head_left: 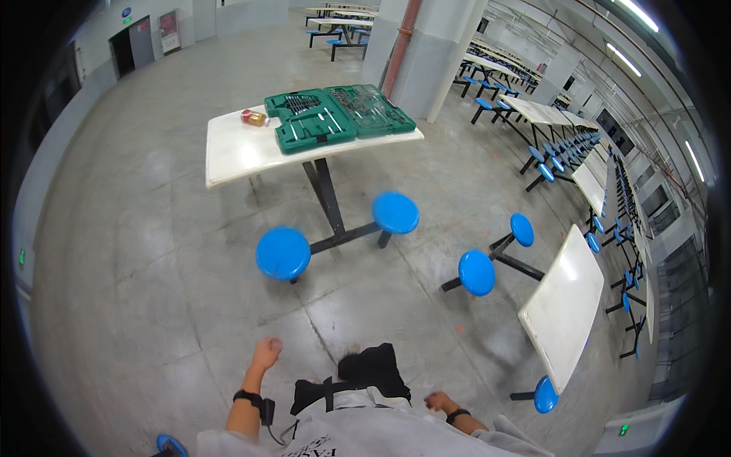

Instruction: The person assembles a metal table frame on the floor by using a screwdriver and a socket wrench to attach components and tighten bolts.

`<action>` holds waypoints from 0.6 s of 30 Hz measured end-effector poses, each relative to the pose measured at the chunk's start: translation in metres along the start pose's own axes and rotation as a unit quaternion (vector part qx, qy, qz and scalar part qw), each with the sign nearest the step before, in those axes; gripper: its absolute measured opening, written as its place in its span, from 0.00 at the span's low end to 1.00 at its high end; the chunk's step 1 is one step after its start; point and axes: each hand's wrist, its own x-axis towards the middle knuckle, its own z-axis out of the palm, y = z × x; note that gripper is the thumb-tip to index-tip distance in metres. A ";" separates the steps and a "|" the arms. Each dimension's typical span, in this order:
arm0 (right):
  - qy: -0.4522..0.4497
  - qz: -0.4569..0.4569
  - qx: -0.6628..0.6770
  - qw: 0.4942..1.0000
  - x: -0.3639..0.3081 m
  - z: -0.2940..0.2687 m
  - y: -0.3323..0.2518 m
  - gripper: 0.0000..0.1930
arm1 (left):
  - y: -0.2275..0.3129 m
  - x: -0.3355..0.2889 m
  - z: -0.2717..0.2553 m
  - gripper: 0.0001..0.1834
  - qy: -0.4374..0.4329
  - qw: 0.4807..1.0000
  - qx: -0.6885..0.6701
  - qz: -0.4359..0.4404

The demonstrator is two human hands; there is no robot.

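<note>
In the head view, the person stands at the lower edge, and directions run from there. At 12 o'clock, well beyond reach, is a white tabletop (232,156) on black legs. A green tool case (318,143) lies open on it, its two halves side by side, with silver and dark tools (304,103) set in the moulded recesses. Just beside the case, toward 11 o'clock, is a small amber bottle (255,118) with red on it.

The left hand (266,353) is out at 10 o'clock over the floor (228,320), and the right hand (439,401) is near 3 o'clock, close to the body. Both are well apart from the case. No object shows in either grip; I cannot tell whether the fingers are loose or clenched, as they are small and blurred.

As far as can be judged, the opening of the case is done, while shutting it is not. No tool shows outside it on the tabletop, and none is in hand. Whether any recess is vacant is too fine to make out.

Two blue stools (283,254) stand before the tabletop, and a second white table (567,305) is at 2 o'clock.
</note>
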 end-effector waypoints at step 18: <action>0.244 -0.102 0.102 0.959 0.359 -0.530 -0.212 0.11 | 0.183 0.372 0.019 0.10 0.045 0.992 0.083 0.079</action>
